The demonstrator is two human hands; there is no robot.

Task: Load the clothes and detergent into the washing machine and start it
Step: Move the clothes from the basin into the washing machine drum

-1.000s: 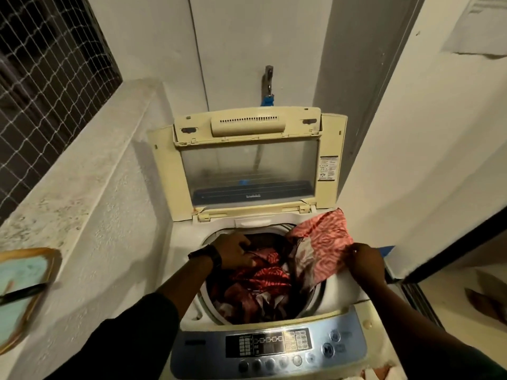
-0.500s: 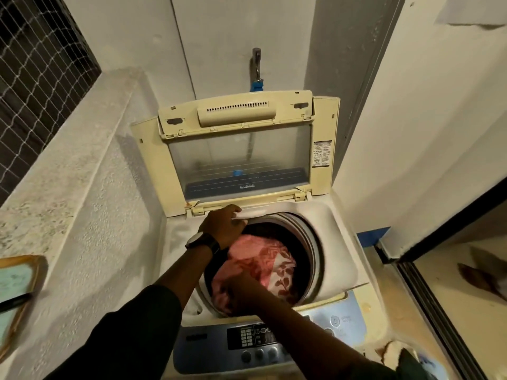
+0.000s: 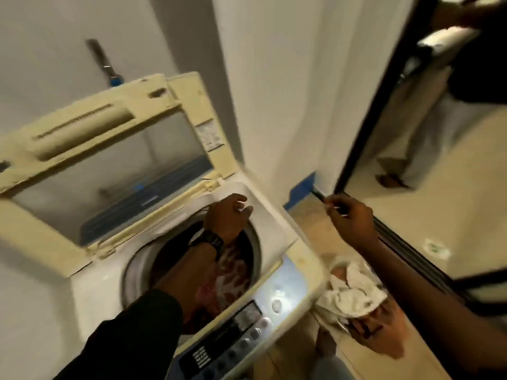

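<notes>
- Washing machine (image 3: 277, 250): top-loader, lid (image 3: 109, 149) raised upright against the wall; control panel (image 3: 247, 327) at the near edge.
- Clothes (image 3: 233, 272): red-and-pale patterned fabric, inside the drum.
- Left hand (image 3: 227, 218): wristwatch (image 3: 207, 241) on the wrist; fingers loosely curled on the drum's far rim, grasping nothing.
- Right hand (image 3: 351, 220): raised beside the machine, empty (frame blurred).
- White cloth (image 3: 354, 292): crumpled on the floor, just right of the machine.
</notes>
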